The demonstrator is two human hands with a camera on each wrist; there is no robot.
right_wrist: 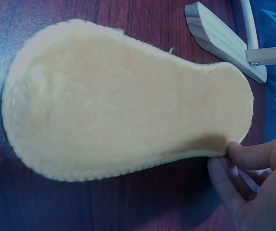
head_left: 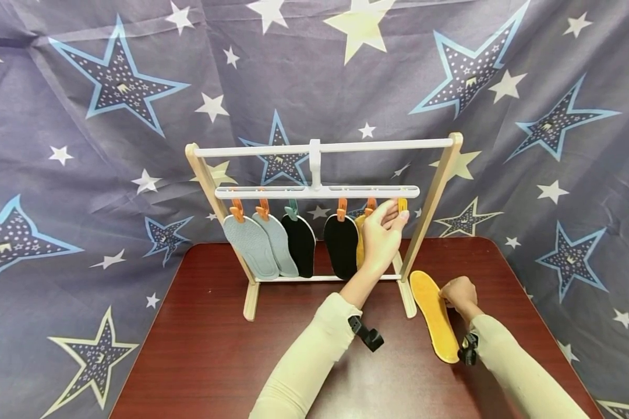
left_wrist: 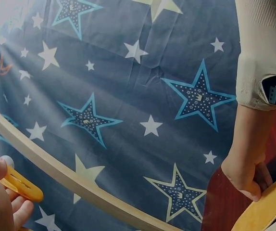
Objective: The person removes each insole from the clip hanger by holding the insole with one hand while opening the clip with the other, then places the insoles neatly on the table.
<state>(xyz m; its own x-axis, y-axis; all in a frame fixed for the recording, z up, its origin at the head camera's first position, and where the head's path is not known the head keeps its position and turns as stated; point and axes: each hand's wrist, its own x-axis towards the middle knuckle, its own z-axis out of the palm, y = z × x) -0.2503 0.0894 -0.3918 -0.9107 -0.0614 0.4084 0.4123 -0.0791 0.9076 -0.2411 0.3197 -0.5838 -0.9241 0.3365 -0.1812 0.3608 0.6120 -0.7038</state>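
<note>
At the right end of the white hanger bar (head_left: 367, 191), my left hand (head_left: 381, 235) pinches a yellow clothespin (head_left: 402, 205), which also shows large between the fingers in the left wrist view. My right hand (head_left: 460, 294) pinches the edge of a yellow insole (head_left: 434, 314) near its narrower end, low over the table; the right wrist view shows thumb and fingers on that edge. Behind my left hand, another yellow insole (head_left: 360, 244) hangs partly hidden from an orange clothespin (head_left: 370, 206). Beside it hangs a black insole (head_left: 340, 247).
Farther left, two grey insoles (head_left: 253, 247) and a black insole (head_left: 300, 247) hang from clothespins. A wooden rack (head_left: 430, 209) with a white top rail (head_left: 382, 145) carries the hanger on a reddish-brown table (head_left: 199, 349). Star-patterned cloth (head_left: 136, 145) covers the background.
</note>
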